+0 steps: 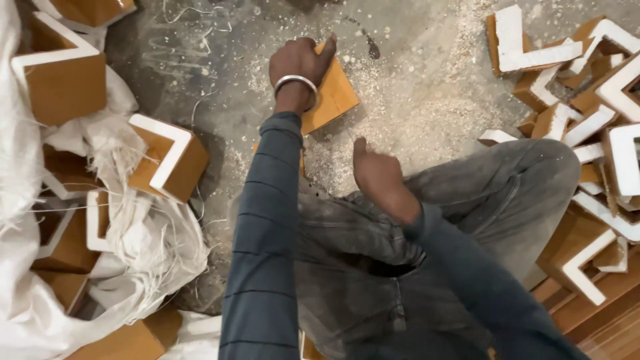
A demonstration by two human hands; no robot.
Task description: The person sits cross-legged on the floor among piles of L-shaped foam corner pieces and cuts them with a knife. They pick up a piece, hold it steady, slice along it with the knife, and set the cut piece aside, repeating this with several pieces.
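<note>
Gripping orange wooden block (331,97) with left hand (298,65), block lying ahead on dusty floor (413,87); right hand (375,172) nearer body, loosely curled, empty

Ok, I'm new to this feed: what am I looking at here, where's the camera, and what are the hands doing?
There is no machine here. It is one picture from a camera worn on a person's head, looking straight down at their own two bare hands and bent knees in grey trousers.

The left hand, with a metal bangle on its wrist, presses on a tan wooden block lying on the concrete floor. The right hand hovers above the lap, loosely curled; whether it holds anything cannot be told.

Sawdust is scattered over the floor. At right lies a pile of L-shaped wooden pieces with white edges. At left, more such pieces sit on and in white woven sacks.
</note>
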